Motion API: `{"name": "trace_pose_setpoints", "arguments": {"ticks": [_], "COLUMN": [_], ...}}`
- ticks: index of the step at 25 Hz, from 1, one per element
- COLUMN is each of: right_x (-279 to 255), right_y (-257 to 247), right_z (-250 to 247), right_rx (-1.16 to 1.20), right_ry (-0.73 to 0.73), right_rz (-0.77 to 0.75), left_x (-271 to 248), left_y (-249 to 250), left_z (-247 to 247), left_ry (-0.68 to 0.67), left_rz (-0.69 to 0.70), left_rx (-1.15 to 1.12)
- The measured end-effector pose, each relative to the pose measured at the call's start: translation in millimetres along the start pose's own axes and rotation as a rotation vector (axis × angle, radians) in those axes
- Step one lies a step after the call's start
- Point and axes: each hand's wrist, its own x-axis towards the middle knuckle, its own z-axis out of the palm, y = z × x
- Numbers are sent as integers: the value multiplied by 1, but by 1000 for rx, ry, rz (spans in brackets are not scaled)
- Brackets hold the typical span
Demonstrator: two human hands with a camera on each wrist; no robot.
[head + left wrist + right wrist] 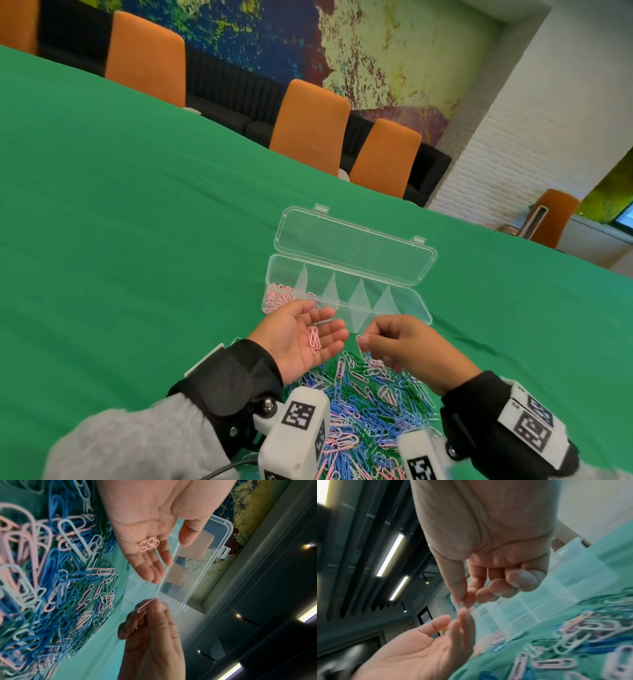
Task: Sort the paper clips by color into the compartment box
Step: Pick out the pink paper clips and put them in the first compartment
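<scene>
My left hand [301, 337] spread, palm up, cradling pink paper clips [314, 338], right hand [404, 346] pinching one pale, probably pink clip [147, 604], clear compartment box [346, 274] open.

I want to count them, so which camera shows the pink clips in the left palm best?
The left wrist view: the pink clips lie close and sharp on the open left hand, though bunched. The head view shows them small but unobstructed. In the right wrist view the palm is blurred and no clips can be made out.
</scene>
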Motion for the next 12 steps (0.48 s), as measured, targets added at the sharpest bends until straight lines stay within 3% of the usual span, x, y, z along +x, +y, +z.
{"name": "trace_pose_setpoints", "arguments": {"ticks": [7, 12], "right_x": [11, 8], "right_y": [-34, -5], "right_z": [4, -23], "right_rx": [47, -61], "right_ry": [96, 116], "right_rz": [-129, -46], "left_x": [-1, 0], "left_y": [-3, 3], "left_z": [4, 3], "left_ry": [-64, -40], "left_rz": [-74, -67], "left_rx": [-71, -71]}}
